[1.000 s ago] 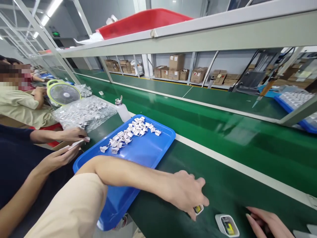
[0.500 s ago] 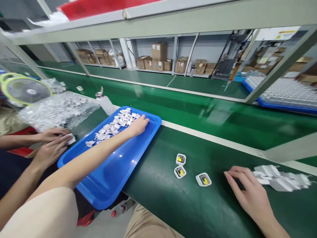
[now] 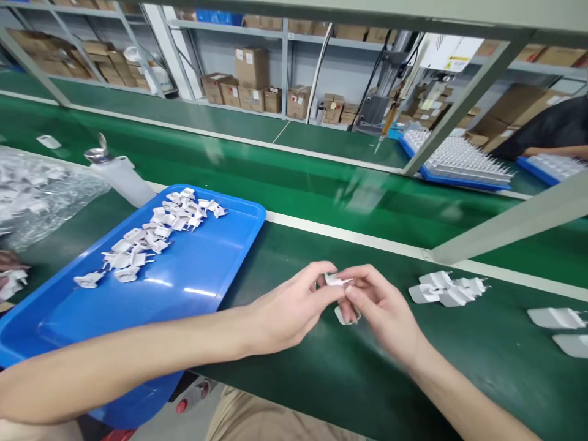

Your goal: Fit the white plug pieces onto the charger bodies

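Note:
In front of me, above the green table, my left hand [image 3: 285, 312] pinches a small white plug cover [image 3: 334, 280] with metal pins pointing right. The fingers of my right hand [image 3: 386, 315] close on the pin end of the same piece. Just below the fingers a white charger housing [image 3: 340, 316] shows in part; my hands hide the table around it. To the left, a blue tray [image 3: 184, 312] carries a pile of white plug covers [image 3: 133, 239]. Right of my right hand lies a group of white plug chargers [image 3: 448, 289] with pins.
Two more white chargers [image 3: 555, 317] lie at the right edge. A pump bottle [image 3: 122, 177] leans behind the tray, near a plastic bag [image 3: 55, 190] of white parts. A co-worker's hand [image 3: 7, 260] shows at far left. A slanted metal post [image 3: 505, 220] stands at the right.
My left hand has come from the tray to the middle with a plug cover. My right hand has moved left to meet it. The view has turned right, showing more chargers.

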A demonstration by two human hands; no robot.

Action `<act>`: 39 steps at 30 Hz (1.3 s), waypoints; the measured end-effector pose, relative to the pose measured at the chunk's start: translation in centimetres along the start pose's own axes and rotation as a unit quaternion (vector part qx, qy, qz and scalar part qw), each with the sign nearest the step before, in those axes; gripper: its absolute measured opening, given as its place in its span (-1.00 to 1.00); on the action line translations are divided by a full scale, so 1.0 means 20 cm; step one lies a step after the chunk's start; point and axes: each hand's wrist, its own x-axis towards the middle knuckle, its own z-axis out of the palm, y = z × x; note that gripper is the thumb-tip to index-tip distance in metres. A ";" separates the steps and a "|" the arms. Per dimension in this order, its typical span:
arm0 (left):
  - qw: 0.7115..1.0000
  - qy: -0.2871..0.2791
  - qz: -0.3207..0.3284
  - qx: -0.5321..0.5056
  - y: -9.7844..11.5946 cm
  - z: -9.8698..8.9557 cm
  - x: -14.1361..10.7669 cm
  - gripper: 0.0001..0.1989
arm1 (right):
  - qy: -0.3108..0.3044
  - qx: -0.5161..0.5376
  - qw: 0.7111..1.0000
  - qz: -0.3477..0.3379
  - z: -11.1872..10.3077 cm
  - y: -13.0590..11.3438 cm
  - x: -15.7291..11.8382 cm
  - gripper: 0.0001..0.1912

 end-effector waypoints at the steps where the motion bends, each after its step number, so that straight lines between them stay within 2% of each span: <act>1: 1.000 0.006 0.001 -0.027 -0.01 0.01 -0.01 -0.51 | 0.011 -0.006 1.000 0.000 -0.02 0.00 0.01 -0.73; 3: 0.999 0.004 0.010 -0.043 -0.07 0.00 -0.04 -0.38 | 0.022 -0.037 0.999 0.000 -0.06 0.01 0.01 -0.71; 6: 0.999 -0.039 0.021 0.013 -0.19 -0.01 -0.07 -0.25 | 0.034 -0.081 0.996 0.011 -0.13 0.06 0.01 -0.63; 8: 0.995 -0.076 0.036 0.055 -0.27 0.01 -0.06 -0.36 | 0.039 -0.108 0.993 0.012 -0.16 0.11 0.02 -0.60; 11: 0.991 -0.095 0.054 0.083 -0.32 0.06 0.02 -0.69 | 0.028 -0.182 0.982 -0.028 -0.20 0.17 0.04 -0.67; 14: 0.996 -0.072 0.034 0.048 -0.34 0.13 0.13 -0.76 | -0.006 -0.273 0.955 -0.113 -0.23 0.19 0.06 -0.79; 17: 0.999 -0.031 -0.015 -0.011 -0.34 0.20 0.22 -0.77 | -0.026 -0.367 0.912 -0.182 -0.24 0.20 0.07 -0.82; 19: 0.997 -0.003 -0.058 -0.048 -0.34 0.24 0.26 -0.74 | -0.013 -0.393 0.904 -0.170 -0.24 0.22 0.08 -0.87; 21: 0.993 0.016 -0.089 -0.074 -0.34 0.26 0.27 -0.73 | 0.001 -0.372 0.921 -0.113 -0.24 0.24 0.09 -0.96; 23: 0.990 0.027 -0.101 -0.091 -0.35 0.28 0.27 -0.73 | -0.002 -0.342 0.938 -0.060 -0.24 0.25 0.10 -0.85; 26: 0.987 0.046 -0.113 -0.103 -0.34 0.30 0.26 -0.76 | -0.018 -0.354 0.932 -0.072 -0.25 0.24 0.11 -0.89; 30: 0.981 0.075 -0.141 -0.111 -0.32 0.32 0.25 -0.76 | -0.029 -0.403 0.906 -0.124 -0.26 0.16 0.11 -0.89; 32: 0.978 0.081 -0.148 -0.120 -0.32 0.34 0.24 -0.78 | -0.055 -0.468 0.873 -0.126 -0.26 0.12 0.10 -0.88; 35: 0.977 0.081 -0.142 -0.134 -0.32 0.35 0.24 -0.80 | -0.097 -0.569 0.807 -0.124 -0.25 0.10 0.08 -0.83; 36: 0.977 0.082 -0.139 -0.137 -0.32 0.35 0.24 -0.81 | -0.104 -0.583 0.797 -0.121 -0.25 0.10 0.08 -0.83; 37: 0.977 0.084 -0.136 -0.139 -0.32 0.35 0.24 -0.82 | -0.108 -0.584 0.796 -0.118 -0.24 0.11 0.08 -0.82; 39: 0.978 0.087 -0.130 -0.139 -0.33 0.36 0.24 -0.84 | -0.111 -0.562 0.812 -0.115 -0.22 0.13 0.09 -0.83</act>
